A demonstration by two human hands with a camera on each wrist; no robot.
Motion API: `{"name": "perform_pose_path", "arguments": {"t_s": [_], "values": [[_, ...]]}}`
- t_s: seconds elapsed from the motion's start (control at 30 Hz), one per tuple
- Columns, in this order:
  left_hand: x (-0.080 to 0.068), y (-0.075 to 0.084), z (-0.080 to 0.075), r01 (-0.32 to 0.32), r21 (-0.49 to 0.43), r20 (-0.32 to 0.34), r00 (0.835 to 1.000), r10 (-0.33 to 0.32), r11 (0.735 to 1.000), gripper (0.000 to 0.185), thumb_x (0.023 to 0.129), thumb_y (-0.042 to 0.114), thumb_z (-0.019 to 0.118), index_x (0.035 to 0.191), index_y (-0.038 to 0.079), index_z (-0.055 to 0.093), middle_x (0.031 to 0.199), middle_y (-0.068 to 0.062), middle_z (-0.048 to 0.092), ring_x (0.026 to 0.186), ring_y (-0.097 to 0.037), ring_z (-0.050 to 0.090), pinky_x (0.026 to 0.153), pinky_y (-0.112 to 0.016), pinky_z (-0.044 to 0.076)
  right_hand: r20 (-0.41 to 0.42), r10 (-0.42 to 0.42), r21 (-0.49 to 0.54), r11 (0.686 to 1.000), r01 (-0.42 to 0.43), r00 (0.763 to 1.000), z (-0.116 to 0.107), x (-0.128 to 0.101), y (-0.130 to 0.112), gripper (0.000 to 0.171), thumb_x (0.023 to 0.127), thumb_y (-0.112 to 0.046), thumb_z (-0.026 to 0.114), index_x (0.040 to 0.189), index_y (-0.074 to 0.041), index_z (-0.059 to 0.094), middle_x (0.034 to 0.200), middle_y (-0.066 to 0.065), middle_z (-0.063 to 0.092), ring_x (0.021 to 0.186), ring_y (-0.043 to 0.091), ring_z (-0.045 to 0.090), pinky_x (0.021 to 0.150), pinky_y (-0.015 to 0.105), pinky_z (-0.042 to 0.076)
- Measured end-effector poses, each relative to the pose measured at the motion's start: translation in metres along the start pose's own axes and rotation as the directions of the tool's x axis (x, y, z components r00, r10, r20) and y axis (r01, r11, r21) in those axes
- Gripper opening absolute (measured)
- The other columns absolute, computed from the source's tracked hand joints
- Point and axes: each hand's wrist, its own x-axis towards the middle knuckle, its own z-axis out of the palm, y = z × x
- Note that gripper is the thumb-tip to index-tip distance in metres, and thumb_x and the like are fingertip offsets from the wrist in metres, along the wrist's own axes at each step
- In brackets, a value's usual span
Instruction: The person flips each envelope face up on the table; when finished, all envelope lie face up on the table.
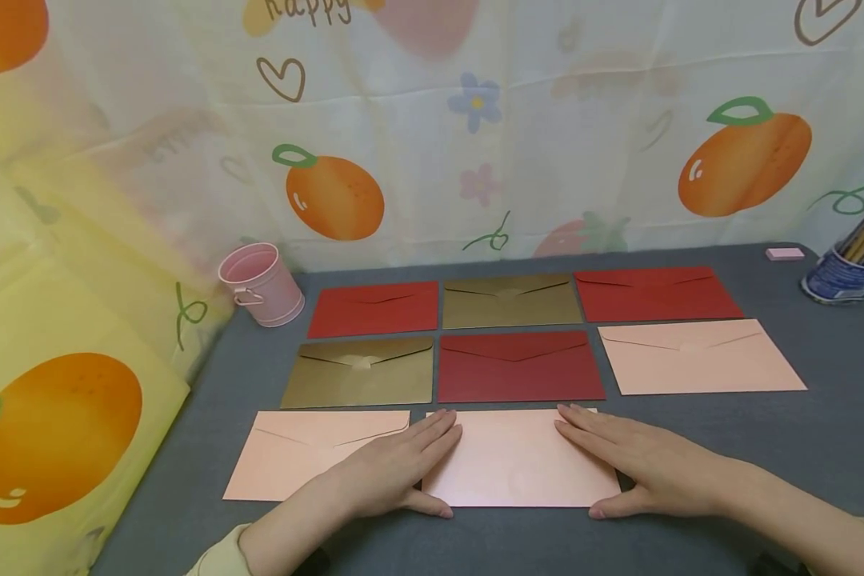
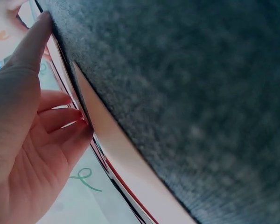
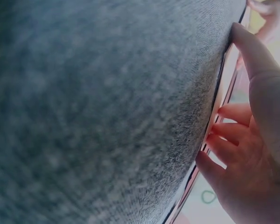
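Observation:
A pale pink envelope (image 1: pixel 518 460) lies plain side up at the front middle, no flap showing. My left hand (image 1: pixel 396 472) rests along its left edge, fingers fairly straight, the thumb near its lower corner. On the opposite edge my right hand (image 1: pixel 658 464) rests the same way, fingertips at the top corner. Another pale pink envelope (image 1: pixel 295 456), flap side up, lies left of it, partly covered by my left hand. In the wrist views the left thumb (image 2: pixel 30 46) and the right thumb (image 3: pixel 254 53) touch down at table level.
Behind lie a gold envelope (image 1: pixel 331 384), a dark red envelope (image 1: pixel 522 380) and a pink envelope (image 1: pixel 706 372). Farther back are a red envelope (image 1: pixel 374 316), a gold envelope (image 1: pixel 511 312) and another red envelope (image 1: pixel 655 304). A pink bucket (image 1: pixel 270 292), pink block (image 1: pixel 785 254) and pencil tin (image 1: pixel 846 276) stand around.

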Motion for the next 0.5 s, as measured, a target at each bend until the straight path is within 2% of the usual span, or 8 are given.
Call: {"name": "perform_pose_path", "arguments": {"t_s": [0.33,0.43,0.5], "values": [[0.0006,-0.0004,-0.0007,-0.062,0.154,-0.013,0.998,0.065,0.986,0.079,0.092,0.059,0.056,0.146,0.003,0.042,0.152,-0.016,0.038,0.141,-0.027,0.034,0.108,-0.034,0.038,-0.046,-0.051,-0.045,0.998,0.049,0.998,0.0011,0.0016,0.0018,0.085,0.086,-0.064,0.059,0.150,-0.012,0.039,0.153,0.006,0.039,0.133,0.023,0.046,0.094,0.043,0.049],[0.0005,-0.0006,-0.0013,-0.104,0.227,-0.038,0.993,0.116,0.968,0.072,0.093,0.057,0.054,0.142,0.005,0.049,0.146,-0.014,0.046,0.136,-0.025,0.042,0.103,-0.032,0.043,-0.046,-0.059,-0.041,0.998,0.057,0.997,0.0002,0.0028,0.0029,0.082,0.086,-0.065,0.059,0.147,-0.011,0.045,0.150,0.007,0.043,0.130,0.023,0.049,0.091,0.042,0.051],[0.0001,-0.0007,-0.0016,-0.144,0.283,-0.076,0.982,0.172,0.948,0.066,0.094,0.055,0.054,0.137,0.006,0.054,0.140,-0.013,0.053,0.131,-0.023,0.048,0.097,-0.030,0.048,-0.041,-0.066,-0.035,0.997,0.064,0.997,-0.0008,0.0035,0.0036,0.079,0.086,-0.064,0.060,0.144,-0.011,0.049,0.147,0.007,0.047,0.127,0.023,0.052,0.088,0.042,0.053]]}}
